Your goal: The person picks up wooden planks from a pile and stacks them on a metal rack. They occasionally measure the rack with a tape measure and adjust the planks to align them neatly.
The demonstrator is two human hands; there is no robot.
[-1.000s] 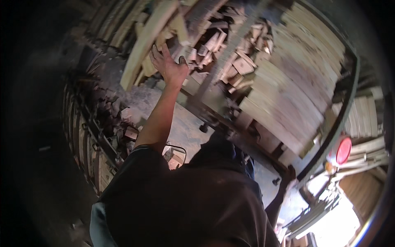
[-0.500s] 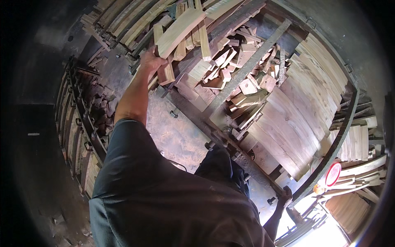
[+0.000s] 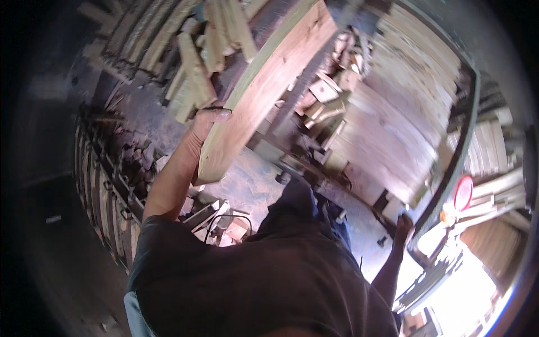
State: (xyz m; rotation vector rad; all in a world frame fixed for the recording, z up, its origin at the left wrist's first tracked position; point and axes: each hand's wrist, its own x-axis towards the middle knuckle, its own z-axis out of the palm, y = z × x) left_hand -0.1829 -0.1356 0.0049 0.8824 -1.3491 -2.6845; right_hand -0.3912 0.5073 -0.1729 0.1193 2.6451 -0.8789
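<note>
My left hand [image 3: 209, 124] is closed on the lower part of a long wooden board [image 3: 255, 95], its thumb lying across the pale edge. The board slants up and to the right, lifted above the metal frame. At lower right, my right hand [image 3: 404, 223] looks curled by the corner of the dark metal frame [image 3: 470, 129]; blur hides what, if anything, is in its fingers. Below the left hand, short wood offcuts [image 3: 236, 229] lie by a thin dark wire loop.
Wide planks [image 3: 393, 118] lie side by side in the frame, next to loose wood blocks [image 3: 324, 90]. Several wooden strips [image 3: 193, 70] are heaped at the upper left. A clamp rack [image 3: 112, 185] stands at left. A round red-rimmed disc [image 3: 464, 192] is at right.
The left hand has pulled the board off the strip heap, down and nearer to me. My right hand has shifted up slightly in view. Offcuts by my waist have come into view.
</note>
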